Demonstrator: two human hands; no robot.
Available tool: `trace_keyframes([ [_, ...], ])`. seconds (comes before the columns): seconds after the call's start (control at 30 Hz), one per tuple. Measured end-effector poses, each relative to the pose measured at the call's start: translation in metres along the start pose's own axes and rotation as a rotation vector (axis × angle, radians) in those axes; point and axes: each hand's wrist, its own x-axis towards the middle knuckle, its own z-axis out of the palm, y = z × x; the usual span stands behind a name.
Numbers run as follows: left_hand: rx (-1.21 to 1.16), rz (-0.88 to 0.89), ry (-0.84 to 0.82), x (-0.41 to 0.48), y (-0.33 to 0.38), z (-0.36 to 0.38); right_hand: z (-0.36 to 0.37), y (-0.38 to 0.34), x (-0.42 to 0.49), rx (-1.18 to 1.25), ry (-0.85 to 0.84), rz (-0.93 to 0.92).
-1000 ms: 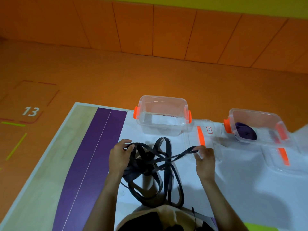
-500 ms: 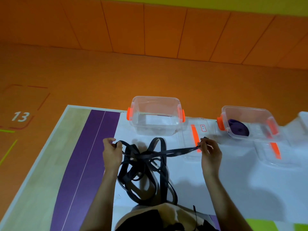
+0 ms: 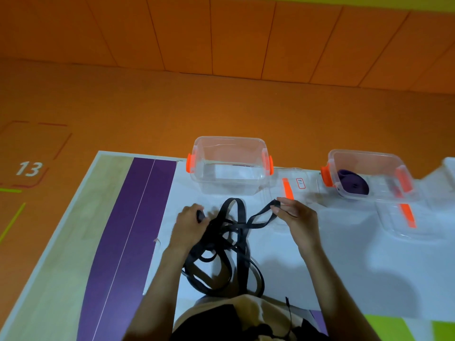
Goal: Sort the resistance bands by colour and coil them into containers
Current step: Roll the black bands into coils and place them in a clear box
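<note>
One tangle of black resistance bands [image 3: 221,247] lies on the desk [image 3: 344,254]; the left hand [image 3: 189,225] grips strands, the right hand [image 3: 298,220] pinches a loop. Beyond the tangle stands a clear container [image 3: 229,183]; farther right, a second container [image 3: 369,155] holds a coiled purple band [image 3: 354,185].

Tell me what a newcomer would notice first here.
The tangle of flat black resistance bands at the centre, gripped by the left hand and pinched at one loop by the right hand. Behind it stands a clear plastic container with orange clips; to its right, a similar container holds a coiled purple band.
</note>
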Motion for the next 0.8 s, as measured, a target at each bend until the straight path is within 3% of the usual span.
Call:
trace_keyframes([
  [0.07, -0.22, 0.146, -0.084, -0.004, 0.026, 0.006, 0.003, -0.006, 0.0, -0.012, -0.017, 0.004],
  [0.23, -0.279, 0.449, -0.28, -0.015, 0.085, 0.023, 0.01, -0.035, -0.004, -0.035, -0.049, -0.084],
  [0.43, -0.509, 0.514, 0.019, -0.024, 0.106, 0.039, 0.014, -0.062, -0.011, 0.084, -0.11, -0.094],
  [0.8, -0.567, 0.598, 0.179, -0.033, 0.101, 0.035, 0.013, -0.08, -0.014, 0.283, -0.115, 0.062],
])
